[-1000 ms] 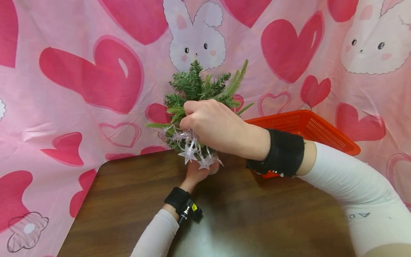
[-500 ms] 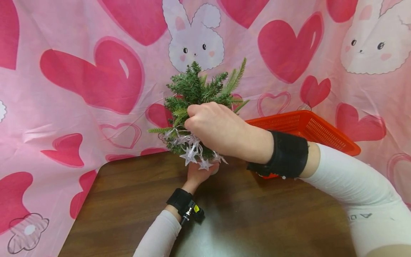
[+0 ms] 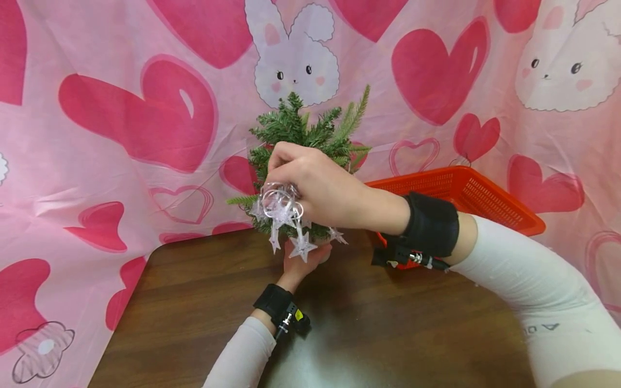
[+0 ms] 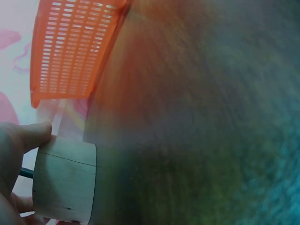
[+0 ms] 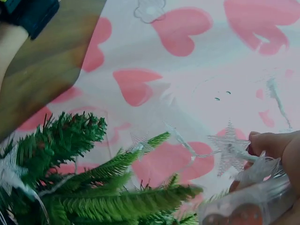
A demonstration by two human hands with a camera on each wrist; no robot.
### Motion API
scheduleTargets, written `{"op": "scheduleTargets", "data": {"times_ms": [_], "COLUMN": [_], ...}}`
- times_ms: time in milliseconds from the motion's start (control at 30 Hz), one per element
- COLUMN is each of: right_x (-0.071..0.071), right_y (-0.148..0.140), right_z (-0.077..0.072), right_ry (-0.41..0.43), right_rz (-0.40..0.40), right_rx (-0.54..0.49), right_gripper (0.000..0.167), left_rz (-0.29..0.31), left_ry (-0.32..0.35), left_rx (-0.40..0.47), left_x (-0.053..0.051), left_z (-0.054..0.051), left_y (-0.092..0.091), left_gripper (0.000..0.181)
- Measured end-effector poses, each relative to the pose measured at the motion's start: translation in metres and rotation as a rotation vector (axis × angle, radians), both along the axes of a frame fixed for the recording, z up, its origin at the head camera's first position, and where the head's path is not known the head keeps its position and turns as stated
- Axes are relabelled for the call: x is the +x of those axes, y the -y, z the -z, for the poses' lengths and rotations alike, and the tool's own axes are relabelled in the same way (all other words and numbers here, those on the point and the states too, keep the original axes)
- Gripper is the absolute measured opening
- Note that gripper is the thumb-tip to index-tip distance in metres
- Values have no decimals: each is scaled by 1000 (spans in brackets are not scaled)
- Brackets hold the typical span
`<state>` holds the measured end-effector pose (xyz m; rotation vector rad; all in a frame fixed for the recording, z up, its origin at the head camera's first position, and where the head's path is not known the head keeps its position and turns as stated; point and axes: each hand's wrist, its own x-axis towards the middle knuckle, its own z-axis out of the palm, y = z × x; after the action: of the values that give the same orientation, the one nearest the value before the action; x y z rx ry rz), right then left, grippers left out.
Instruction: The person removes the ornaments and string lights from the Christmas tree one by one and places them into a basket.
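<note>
My right hand (image 3: 317, 186) is closed around a bunch of clear star lights (image 3: 283, 213), with the fingers bent and some loops of wire showing in front of them. Several stars dangle below the hand, in front of the small green tree (image 3: 286, 126). In the right wrist view, one star sits just by my fingertips, a clear plastic case (image 5: 248, 206) shows close beneath them, and the wire runs across to the branches, where another star lies against the needles at the far left.

My left hand (image 3: 302, 261) is low under the branches, gripping the tree's wooden base (image 4: 65, 180); my thumb lies along its edge. Whether the base touches the brown surface (image 3: 368, 323), I cannot tell. The tree's top points away from me.

The red basket (image 3: 504, 202) stands behind and to the right, partly hidden by my right forearm. I have a black band (image 3: 434, 223) on each wrist and white sleeves (image 3: 543, 291). Behind everything hangs a pink cloth (image 3: 140, 118) printed with hearts and rabbits.
</note>
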<state>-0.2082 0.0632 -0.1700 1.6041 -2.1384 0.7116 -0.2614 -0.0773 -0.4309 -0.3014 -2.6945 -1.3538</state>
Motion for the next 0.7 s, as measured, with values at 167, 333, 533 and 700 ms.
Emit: {"op": "scheduleTargets", "data": {"times_ms": [167,333,533,700], "right_x": [-5,-7,-7,-5], "right_y": [3,5,5,6], "right_z": [0,2,5,6], "right_ry": [129,224,171,115], "right_rz": [-84,-138,-95,-36], "right_rx": [37,87,93,85], "right_gripper": [17,24,22,17], "left_rz": [-227,-253,-294,-198], "left_ry": [-81,-51,-26,-198], "left_rx": [-304,-303,-314,-243], "left_x": [-2,-8,-13,-21], "left_z": [3,9,15,21], "left_y": [-3,-4,-4,2], "left_gripper": [79,82,88,56]}}
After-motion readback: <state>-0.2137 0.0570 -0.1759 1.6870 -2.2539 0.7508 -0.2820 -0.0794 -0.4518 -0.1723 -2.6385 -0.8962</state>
